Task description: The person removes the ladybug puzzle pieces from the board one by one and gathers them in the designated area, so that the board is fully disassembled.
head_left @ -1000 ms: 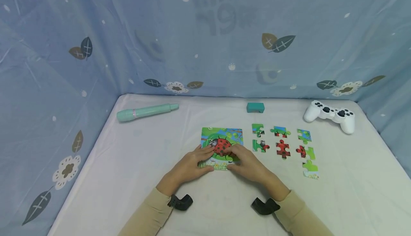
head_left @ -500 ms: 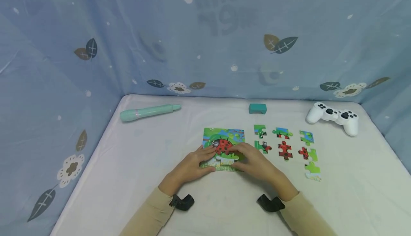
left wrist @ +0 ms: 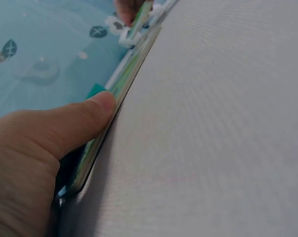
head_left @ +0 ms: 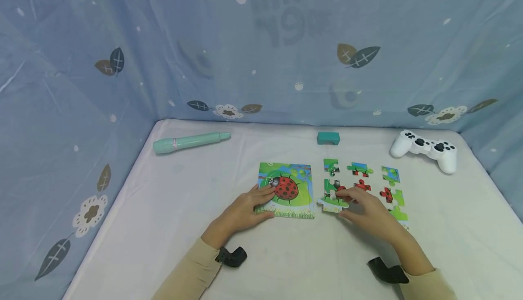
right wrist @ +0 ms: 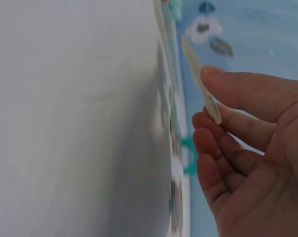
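In the head view my left hand (head_left: pixel 248 208) rests on the left side of a ladybug puzzle board (head_left: pixel 302 200), fingers stretched over the picture. Its thumb lies along the board's near edge, as the left wrist view shows too. Right of the board, my right hand (head_left: pixel 369 211) pinches a jigsaw piece (head_left: pixel 330 209) between thumb and fingers; the piece is green and blue with a white grassy edge. In the right wrist view this thin piece (right wrist: pixel 194 64) is seen edge-on, raised off the table. It partly covers a ladybug-head piece (head_left: pixel 328 185) lying behind it.
Several loose jigsaw pieces lie in rows right of the board, among them a top left piece (head_left: pixel 331 167) and a blue-green piece (head_left: pixel 391 174). Behind stand a teal block (head_left: pixel 328 138), a mint microphone-shaped tube (head_left: pixel 192 142) and a white game controller (head_left: pixel 425 149). Fabric walls enclose the table.
My right hand has lifted the jigsaw piece off the board and carried it to the right, beside the loose pieces. My left hand stays in place on the board.
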Demonstrator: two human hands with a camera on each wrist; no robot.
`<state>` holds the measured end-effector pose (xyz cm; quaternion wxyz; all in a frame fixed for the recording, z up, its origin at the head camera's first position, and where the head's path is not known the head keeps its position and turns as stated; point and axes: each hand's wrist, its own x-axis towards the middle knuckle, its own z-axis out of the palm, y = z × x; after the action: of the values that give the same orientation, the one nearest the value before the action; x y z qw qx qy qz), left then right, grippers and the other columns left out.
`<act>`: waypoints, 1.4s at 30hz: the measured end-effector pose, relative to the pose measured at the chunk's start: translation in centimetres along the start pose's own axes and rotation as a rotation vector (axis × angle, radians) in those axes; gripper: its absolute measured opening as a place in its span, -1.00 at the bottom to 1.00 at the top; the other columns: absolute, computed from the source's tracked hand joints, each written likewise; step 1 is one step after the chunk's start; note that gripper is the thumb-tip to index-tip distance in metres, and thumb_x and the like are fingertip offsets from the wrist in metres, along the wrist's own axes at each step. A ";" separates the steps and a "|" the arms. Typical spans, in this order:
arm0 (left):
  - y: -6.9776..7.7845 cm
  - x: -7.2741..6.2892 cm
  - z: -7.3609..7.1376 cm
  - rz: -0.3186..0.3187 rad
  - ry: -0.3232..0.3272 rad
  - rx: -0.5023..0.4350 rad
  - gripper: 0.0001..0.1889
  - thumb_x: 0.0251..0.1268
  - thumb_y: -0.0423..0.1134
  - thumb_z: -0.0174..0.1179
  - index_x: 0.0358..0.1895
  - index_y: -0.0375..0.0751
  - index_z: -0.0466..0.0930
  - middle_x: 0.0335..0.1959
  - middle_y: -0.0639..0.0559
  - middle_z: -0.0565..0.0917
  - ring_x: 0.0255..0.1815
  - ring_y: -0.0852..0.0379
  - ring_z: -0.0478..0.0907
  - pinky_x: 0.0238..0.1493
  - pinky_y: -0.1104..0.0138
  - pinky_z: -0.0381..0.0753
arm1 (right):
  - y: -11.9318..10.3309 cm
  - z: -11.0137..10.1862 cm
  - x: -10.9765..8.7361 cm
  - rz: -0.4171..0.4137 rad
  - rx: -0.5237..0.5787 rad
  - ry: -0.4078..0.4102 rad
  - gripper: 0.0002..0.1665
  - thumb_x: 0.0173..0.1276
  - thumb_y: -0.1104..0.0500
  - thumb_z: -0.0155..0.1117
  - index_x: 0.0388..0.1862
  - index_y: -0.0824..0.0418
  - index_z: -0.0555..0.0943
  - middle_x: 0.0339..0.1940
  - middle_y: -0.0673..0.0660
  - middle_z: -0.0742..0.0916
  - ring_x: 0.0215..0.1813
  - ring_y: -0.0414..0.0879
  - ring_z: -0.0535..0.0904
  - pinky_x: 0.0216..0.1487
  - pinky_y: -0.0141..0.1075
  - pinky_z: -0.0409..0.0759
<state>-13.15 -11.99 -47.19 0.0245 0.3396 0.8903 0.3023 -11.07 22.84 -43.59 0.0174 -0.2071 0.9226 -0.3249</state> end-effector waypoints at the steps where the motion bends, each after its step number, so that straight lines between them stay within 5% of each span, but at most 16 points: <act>1: 0.0 0.0 0.0 0.004 0.004 -0.002 -0.37 0.21 0.02 0.26 0.27 -0.28 0.44 0.34 -0.01 0.42 0.41 0.09 0.28 0.51 0.20 0.10 | 0.3 -0.4 -0.4 0.008 -0.007 0.008 -0.53 0.15 0.15 0.44 0.06 0.14 0.58 -0.09 -0.06 0.65 -0.11 -0.19 0.56 -0.13 -0.27 0.64; 11: -0.1 0.0 -0.1 0.025 0.018 -0.009 -0.38 0.20 0.00 0.28 0.25 -0.30 0.45 0.32 -0.03 0.44 0.40 0.04 0.30 0.49 0.14 0.14 | 2.8 -3.3 -4.0 0.148 -0.060 -0.014 -0.51 0.16 0.06 0.43 0.08 0.12 0.58 0.03 0.10 0.66 -0.08 -0.42 0.50 -0.13 -0.39 0.61; 18: -0.3 0.0 0.2 0.052 0.065 0.015 -0.38 0.19 0.03 0.27 0.22 -0.31 0.49 0.29 -0.07 0.48 0.36 -0.01 0.36 0.47 0.16 0.19 | 4.1 -3.4 -4.9 0.088 -0.073 0.014 -0.52 0.11 0.12 0.46 0.04 0.10 0.60 -0.03 0.03 0.65 -0.05 -0.55 0.44 -0.13 -0.72 0.40; 32: -0.1 0.0 0.0 0.014 0.025 -0.008 -0.37 0.20 0.01 0.27 0.26 -0.29 0.45 0.32 -0.03 0.44 0.40 0.04 0.30 0.50 0.15 0.13 | 4.3 -2.8 -4.9 0.062 -0.144 0.044 -0.50 0.04 0.09 0.51 0.01 0.08 0.62 -0.04 0.02 0.62 0.00 -0.47 0.36 -0.09 -0.56 0.44; 42: -0.1 0.0 0.1 0.017 0.031 -0.008 -0.37 0.19 0.01 0.28 0.25 -0.29 0.46 0.32 -0.03 0.45 0.39 0.03 0.31 0.48 0.14 0.15 | 4.1 -2.8 -4.9 0.058 -0.080 0.071 -0.48 0.06 0.10 0.50 0.05 0.05 0.58 0.00 0.05 0.66 0.06 -0.58 0.32 -0.02 -0.81 0.21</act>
<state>-13.18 -11.98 -47.34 0.0094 0.3422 0.8865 0.3112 -8.52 29.30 -44.34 -0.0141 -0.1694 0.9405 -0.2941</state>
